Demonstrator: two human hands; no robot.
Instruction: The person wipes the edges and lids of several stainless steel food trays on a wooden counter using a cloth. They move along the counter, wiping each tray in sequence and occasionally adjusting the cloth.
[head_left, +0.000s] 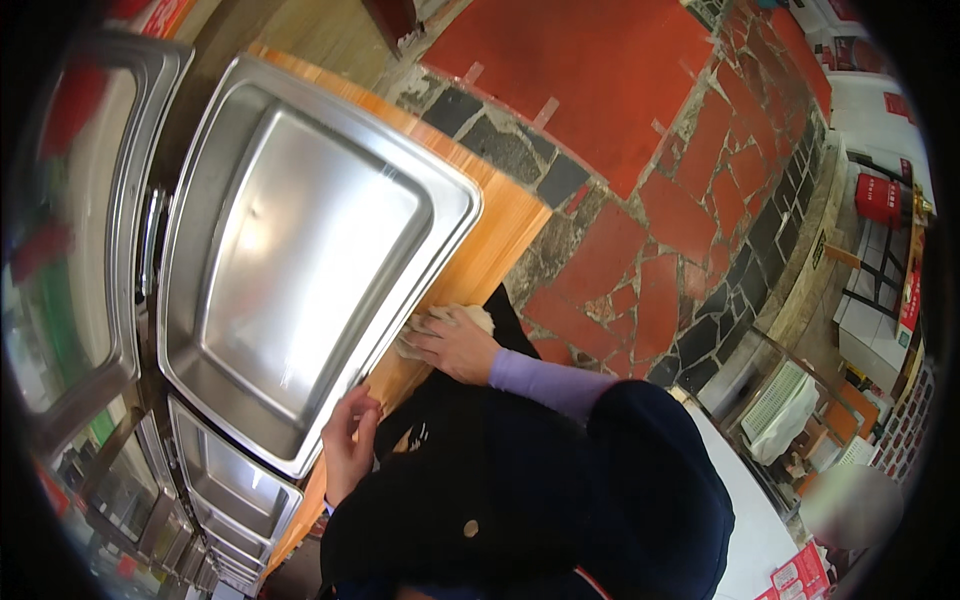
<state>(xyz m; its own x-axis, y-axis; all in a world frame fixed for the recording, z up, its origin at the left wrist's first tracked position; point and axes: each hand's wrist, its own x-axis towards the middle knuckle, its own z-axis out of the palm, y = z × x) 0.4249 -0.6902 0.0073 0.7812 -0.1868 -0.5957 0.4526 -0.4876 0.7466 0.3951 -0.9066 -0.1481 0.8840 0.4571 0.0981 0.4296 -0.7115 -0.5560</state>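
My right hand lies flat on a pale cloth, pressing it onto the wooden counter edge beside a large stainless steel food pan. Near the pan's lower right rim is my left hand, its fingers bent and the fingertips at the metal edge; whether it grips the rim cannot be told. The large pan has a shallow recessed bottom with bright reflections and a small dent.
Smaller steel pans continue in a row below the large one. Glass panels in metal frames stand along the left. Beyond the counter are a red mat and stone paving. A white surface lies at the lower right, near a crate.
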